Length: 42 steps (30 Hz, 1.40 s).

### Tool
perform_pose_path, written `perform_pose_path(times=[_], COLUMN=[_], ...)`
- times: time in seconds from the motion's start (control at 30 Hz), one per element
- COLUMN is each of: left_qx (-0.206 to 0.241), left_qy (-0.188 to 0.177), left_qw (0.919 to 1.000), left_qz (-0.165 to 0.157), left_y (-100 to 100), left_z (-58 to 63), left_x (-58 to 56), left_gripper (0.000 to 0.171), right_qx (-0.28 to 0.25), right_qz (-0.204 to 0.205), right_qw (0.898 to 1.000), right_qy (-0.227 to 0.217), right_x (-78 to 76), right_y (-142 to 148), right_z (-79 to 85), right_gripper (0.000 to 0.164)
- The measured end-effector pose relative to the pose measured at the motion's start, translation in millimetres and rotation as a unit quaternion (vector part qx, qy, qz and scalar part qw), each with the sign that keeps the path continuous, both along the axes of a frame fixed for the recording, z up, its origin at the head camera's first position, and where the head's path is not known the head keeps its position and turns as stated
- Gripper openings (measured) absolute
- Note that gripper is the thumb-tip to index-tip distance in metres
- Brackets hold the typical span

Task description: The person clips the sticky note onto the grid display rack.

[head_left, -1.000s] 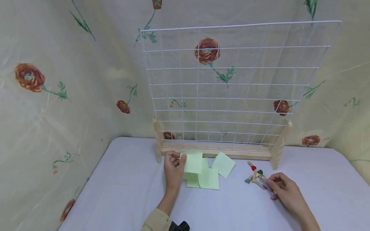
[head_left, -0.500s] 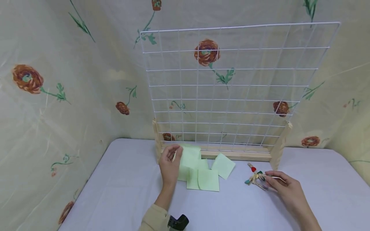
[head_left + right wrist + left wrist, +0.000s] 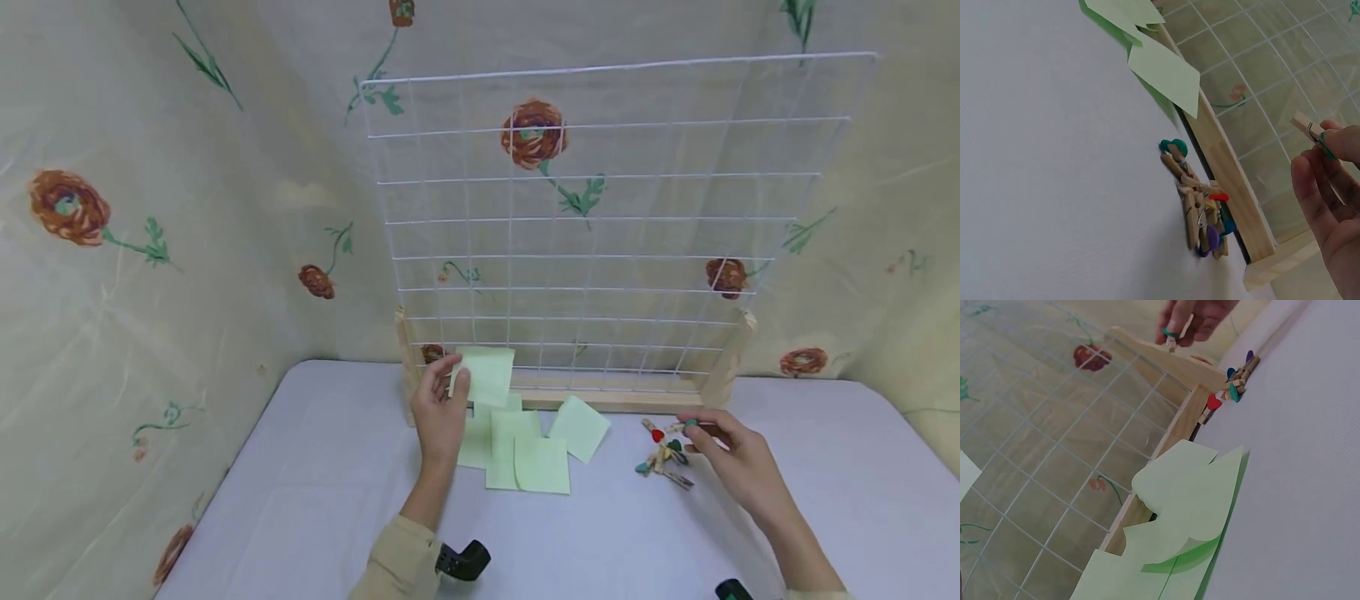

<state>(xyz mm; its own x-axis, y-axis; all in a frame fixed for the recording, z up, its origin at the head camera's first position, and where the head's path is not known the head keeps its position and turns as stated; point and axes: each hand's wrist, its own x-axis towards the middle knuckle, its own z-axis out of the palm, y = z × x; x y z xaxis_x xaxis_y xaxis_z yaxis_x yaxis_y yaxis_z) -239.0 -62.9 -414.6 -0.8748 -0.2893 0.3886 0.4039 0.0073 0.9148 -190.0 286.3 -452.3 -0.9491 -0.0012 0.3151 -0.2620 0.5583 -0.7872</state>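
Observation:
My left hand (image 3: 441, 417) pinches a pale green sticky note (image 3: 489, 377) by its left edge, raised in front of the bottom of the white wire grid (image 3: 585, 220). At the left border of the left wrist view, a piece of this note (image 3: 966, 476) shows. My right hand (image 3: 738, 467) pinches a small wooden clothespin (image 3: 1305, 126) with a green decoration, its jaws pointing away from the fingers. Below that hand, several more clothespins (image 3: 1192, 219) lie heaped on the table, with red, purple, blue and green decorations.
Several loose green notes (image 3: 542, 467) overlap on the white-covered table (image 3: 315, 492) below the left hand, and a single note (image 3: 580, 427) lies to their right. A wooden stand (image 3: 600, 402) holds the grid upright. Floral cloth (image 3: 225, 317) hangs behind and at the sides.
My left hand has lifted one note up from the pile toward the grid. My right hand has raised a clothespin off the heap, up and slightly away.

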Motion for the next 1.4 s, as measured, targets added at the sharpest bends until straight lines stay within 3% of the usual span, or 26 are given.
perform_pose_path(times=[0.17, 0.4, 0.6, 0.87, 1.1, 1.17, 1.4], left_qx=[0.004, 0.002, -0.013, -0.027, -0.042, -0.036, -0.034], left_qy=[0.013, 0.022, 0.013, 0.043, 0.081, 0.084, 0.078], left_qw=[0.9999, 0.9998, 0.9998, 0.9987, 0.9954, 0.9956, 0.996], left_qz=[0.002, 0.004, 0.004, 0.008, 0.027, 0.022, 0.028], left_y=[-1.7, -1.0, -0.8, 0.8, 0.6, 1.1, 3.0], left_z=[-6.4, -7.9, 5.4, 38.7, 42.8, 51.1, 61.6], left_x=[-10.2, -20.4, -21.0, -11.0, -25.6, -22.1, -20.8], left_gripper=[0.024, 0.023, 0.023, 0.025, 0.023, 0.023, 0.023], right_qx=[0.031, 0.071, 0.101, 0.151, 0.173, 0.175, 0.183], right_qz=[-0.006, 0.021, 0.03, 0.062, 0.078, 0.078, 0.083], right_qw=[0.999, 0.997, 0.992, 0.98, 0.97, 0.969, 0.963], right_qy=[-0.006, 0.034, 0.064, 0.117, 0.15, 0.155, 0.182], right_x=[-6.3, -13.5, -20.0, -27.4, -35.3, -37.5, -42.8], right_y=[-11.2, -22.0, -30.5, -43.3, -50.3, -52.1, -59.2], right_z=[17.5, 41.7, 60.8, 75.9, 97.6, 103.1, 117.4], right_gripper=[0.03, 0.025, 0.022, 0.016, 0.024, 0.027, 0.028])
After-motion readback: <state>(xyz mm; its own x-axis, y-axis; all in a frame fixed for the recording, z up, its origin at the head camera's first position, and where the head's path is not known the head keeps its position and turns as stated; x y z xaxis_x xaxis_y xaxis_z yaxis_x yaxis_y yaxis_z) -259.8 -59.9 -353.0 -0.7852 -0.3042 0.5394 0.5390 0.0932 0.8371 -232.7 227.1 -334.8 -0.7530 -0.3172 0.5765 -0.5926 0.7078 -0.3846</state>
